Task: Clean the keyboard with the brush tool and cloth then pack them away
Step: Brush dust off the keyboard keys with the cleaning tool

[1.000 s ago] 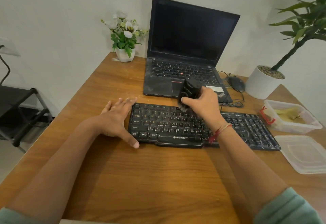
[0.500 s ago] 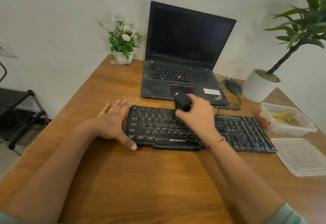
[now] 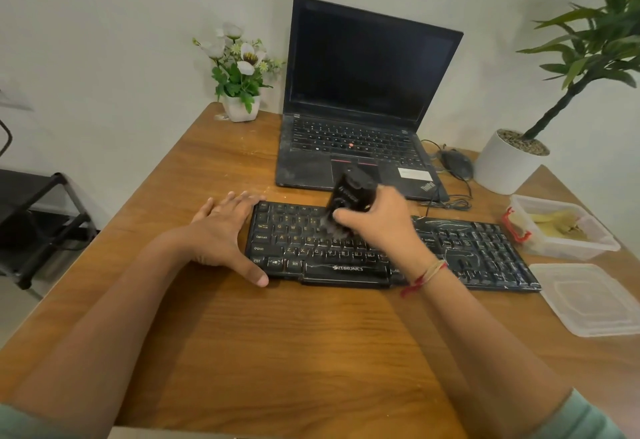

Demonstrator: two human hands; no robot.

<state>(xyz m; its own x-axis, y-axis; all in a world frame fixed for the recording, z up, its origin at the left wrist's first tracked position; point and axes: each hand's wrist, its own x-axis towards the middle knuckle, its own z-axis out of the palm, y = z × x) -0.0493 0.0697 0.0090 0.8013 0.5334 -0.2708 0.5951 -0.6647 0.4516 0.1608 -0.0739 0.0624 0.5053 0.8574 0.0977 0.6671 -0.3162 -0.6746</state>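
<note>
The right hand (image 3: 384, 227) is clamped on the stubby black brush tool (image 3: 351, 198), its blurred bristles seemingly touching the long black plastic keyboard (image 3: 346, 248). The keyboard's long axis runs parallel to the wooden table's (image 3: 311, 352) near edge. The left hand (image 3: 221, 231), fingers spread and holding nothing, braces its left end.

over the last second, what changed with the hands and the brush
The right hand kept hold of the brush and swept it back and forth over the keyboard's middle keys; its bristles now blur on them. The left hand stayed flat against the keyboard's left end. Laptop, container and lid did not move.
</note>
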